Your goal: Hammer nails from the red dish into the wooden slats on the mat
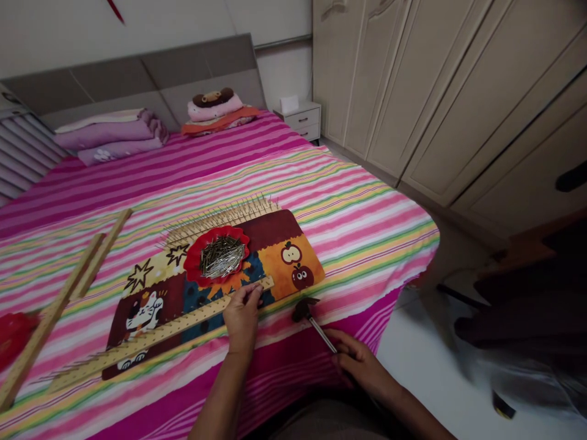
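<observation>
My left hand (242, 315) rests at the right part of a long wooden strip (183, 322), thumb and fingers pinched together. What sits between the fingertips is too small to make out. The strip has rows of small holes, and thin nails stick out at its left end. In my right hand (355, 357) is a hammer (321, 333), gripped by its handle, its dark head low over the bed just right of the strip. A red scalloped bowl (191, 264) full of nails (222, 256) stands behind my left hand on a patterned mat (270, 241).
Behind the bowl lie wooden strips bristling with nails (220, 220). More bare strips (59, 311) and a red object (16, 336) are at left. All rest on a striped bed (367, 220). Folded bedding (114, 134) is at the headboard; wardrobes (413, 79) stand right.
</observation>
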`<act>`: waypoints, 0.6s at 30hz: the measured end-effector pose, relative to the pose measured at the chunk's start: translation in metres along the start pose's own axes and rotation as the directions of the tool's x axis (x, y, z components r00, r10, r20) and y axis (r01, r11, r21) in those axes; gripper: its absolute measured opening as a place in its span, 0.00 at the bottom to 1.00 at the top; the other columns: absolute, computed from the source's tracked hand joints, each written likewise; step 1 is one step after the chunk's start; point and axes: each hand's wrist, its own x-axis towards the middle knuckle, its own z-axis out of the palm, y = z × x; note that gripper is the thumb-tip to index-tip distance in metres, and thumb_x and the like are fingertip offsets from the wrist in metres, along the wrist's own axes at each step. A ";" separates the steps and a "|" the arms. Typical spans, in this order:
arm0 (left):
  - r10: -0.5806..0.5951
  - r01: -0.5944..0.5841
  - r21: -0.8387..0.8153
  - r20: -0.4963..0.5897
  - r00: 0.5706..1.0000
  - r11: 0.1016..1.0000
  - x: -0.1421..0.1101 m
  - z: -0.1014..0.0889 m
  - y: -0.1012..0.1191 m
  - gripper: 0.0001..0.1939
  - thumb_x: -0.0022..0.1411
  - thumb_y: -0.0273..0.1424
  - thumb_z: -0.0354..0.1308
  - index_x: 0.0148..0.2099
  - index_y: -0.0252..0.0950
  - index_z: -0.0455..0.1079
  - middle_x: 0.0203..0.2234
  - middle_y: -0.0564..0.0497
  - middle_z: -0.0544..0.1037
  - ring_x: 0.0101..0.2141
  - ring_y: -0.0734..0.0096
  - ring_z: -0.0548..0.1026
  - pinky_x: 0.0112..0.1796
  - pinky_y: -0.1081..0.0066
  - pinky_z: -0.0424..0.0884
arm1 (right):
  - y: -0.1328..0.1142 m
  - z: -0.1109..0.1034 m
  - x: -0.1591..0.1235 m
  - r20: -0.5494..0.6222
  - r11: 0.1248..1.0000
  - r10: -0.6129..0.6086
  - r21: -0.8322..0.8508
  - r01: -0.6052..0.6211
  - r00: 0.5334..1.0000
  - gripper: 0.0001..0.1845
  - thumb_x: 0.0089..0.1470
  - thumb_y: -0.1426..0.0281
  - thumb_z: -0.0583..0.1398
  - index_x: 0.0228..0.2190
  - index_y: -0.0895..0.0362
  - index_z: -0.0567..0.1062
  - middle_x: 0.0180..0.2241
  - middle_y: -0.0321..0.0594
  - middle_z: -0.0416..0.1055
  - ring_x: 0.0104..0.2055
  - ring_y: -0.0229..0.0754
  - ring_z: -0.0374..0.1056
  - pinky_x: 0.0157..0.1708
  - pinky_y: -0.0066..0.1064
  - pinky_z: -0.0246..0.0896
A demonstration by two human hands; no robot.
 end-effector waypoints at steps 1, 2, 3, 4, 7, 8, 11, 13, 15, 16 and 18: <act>-0.005 0.005 0.013 -0.007 1.000 1.000 0.000 0.000 0.001 0.13 0.45 0.39 0.61 0.32 0.36 0.75 0.27 0.51 0.78 0.22 0.74 0.73 0.27 0.72 0.72 | 0.001 0.000 0.000 -0.002 1.000 0.001 0.001 -0.001 1.000 0.21 0.45 0.72 0.60 0.45 0.54 0.73 0.18 0.25 0.62 0.17 0.30 0.52 0.18 0.23 0.45; -0.013 0.013 0.028 -0.012 1.000 1.000 0.000 0.001 0.001 0.13 0.45 0.39 0.61 0.31 0.36 0.75 0.28 0.51 0.78 0.22 0.74 0.73 0.27 0.72 0.72 | 0.001 0.000 0.001 -0.003 1.000 0.003 0.002 -0.003 1.000 0.21 0.45 0.73 0.60 0.44 0.54 0.74 0.18 0.25 0.61 0.17 0.30 0.52 0.18 0.23 0.45; -0.019 0.020 0.042 -0.012 1.000 0.999 0.001 0.001 0.001 0.13 0.45 0.39 0.61 0.31 0.36 0.75 0.28 0.51 0.78 0.22 0.74 0.73 0.27 0.72 0.71 | 0.002 0.000 0.001 -0.004 1.000 0.004 0.003 -0.004 1.000 0.21 0.45 0.73 0.60 0.44 0.54 0.74 0.17 0.24 0.61 0.17 0.30 0.52 0.18 0.23 0.45; -0.024 0.024 0.053 -0.009 1.000 0.998 0.001 0.001 0.001 0.13 0.45 0.39 0.60 0.32 0.36 0.75 0.29 0.51 0.78 0.23 0.74 0.73 0.27 0.72 0.71 | 0.003 -0.001 0.001 -0.005 1.000 0.005 0.004 -0.005 1.000 0.21 0.45 0.72 0.60 0.44 0.54 0.74 0.17 0.24 0.60 0.16 0.30 0.51 0.17 0.22 0.44; -0.036 0.035 0.059 0.014 0.999 0.998 0.003 0.001 0.000 0.13 0.46 0.39 0.60 0.32 0.37 0.75 0.27 0.52 0.78 0.22 0.74 0.73 0.27 0.72 0.71 | 0.005 -0.001 0.001 -0.010 1.000 0.008 0.005 -0.008 1.000 0.21 0.45 0.72 0.60 0.44 0.54 0.74 0.16 0.24 0.59 0.16 0.30 0.51 0.17 0.22 0.43; -0.041 0.040 0.057 0.018 0.999 0.998 0.004 0.000 -0.001 0.13 0.46 0.39 0.59 0.32 0.37 0.75 0.26 0.52 0.77 0.22 0.74 0.73 0.27 0.71 0.71 | 0.005 -0.001 0.001 -0.015 1.000 0.007 0.003 -0.007 1.000 0.21 0.45 0.72 0.60 0.44 0.54 0.73 0.17 0.24 0.59 0.16 0.30 0.51 0.16 0.22 0.43; -0.063 0.061 0.063 0.028 0.998 0.996 0.003 0.000 0.000 0.13 0.46 0.39 0.59 0.33 0.37 0.74 0.25 0.53 0.77 0.21 0.73 0.73 0.28 0.71 0.71 | 0.006 -0.001 0.001 -0.029 1.000 0.006 -0.006 -0.006 1.000 0.22 0.44 0.72 0.61 0.45 0.55 0.73 0.16 0.24 0.59 0.16 0.29 0.51 0.16 0.21 0.43; -0.074 0.071 0.073 0.035 0.997 0.995 0.003 0.000 0.000 0.13 0.47 0.39 0.58 0.34 0.37 0.74 0.25 0.53 0.77 0.22 0.72 0.73 0.28 0.70 0.71 | 0.007 -0.001 0.001 -0.028 1.000 0.011 -0.011 -0.011 1.000 0.22 0.45 0.72 0.60 0.45 0.55 0.73 0.15 0.23 0.59 0.15 0.29 0.51 0.15 0.21 0.42; -0.076 0.072 0.081 0.045 0.996 0.994 0.003 0.000 -0.002 0.14 0.47 0.39 0.58 0.34 0.37 0.74 0.24 0.53 0.77 0.22 0.72 0.73 0.28 0.70 0.71 | 0.007 0.000 0.002 -0.027 1.000 0.017 -0.013 -0.017 1.000 0.23 0.45 0.71 0.60 0.46 0.55 0.73 0.15 0.23 0.60 0.15 0.29 0.51 0.15 0.21 0.42; -0.066 0.061 0.092 0.046 0.997 0.994 0.003 0.001 -0.003 0.14 0.47 0.40 0.58 0.34 0.37 0.74 0.24 0.52 0.77 0.22 0.71 0.73 0.29 0.69 0.71 | 0.008 0.000 0.002 -0.029 1.000 0.018 -0.013 -0.019 0.999 0.23 0.45 0.70 0.60 0.46 0.55 0.72 0.15 0.23 0.60 0.14 0.29 0.51 0.14 0.21 0.42; -0.011 0.006 0.143 0.035 0.999 0.990 0.004 0.001 -0.006 0.14 0.48 0.40 0.57 0.34 0.37 0.74 0.25 0.51 0.78 0.25 0.68 0.74 0.31 0.67 0.72 | 0.008 0.001 0.002 -0.036 1.000 0.018 -0.014 -0.019 0.999 0.23 0.45 0.69 0.61 0.46 0.55 0.72 0.14 0.23 0.59 0.14 0.28 0.50 0.14 0.21 0.42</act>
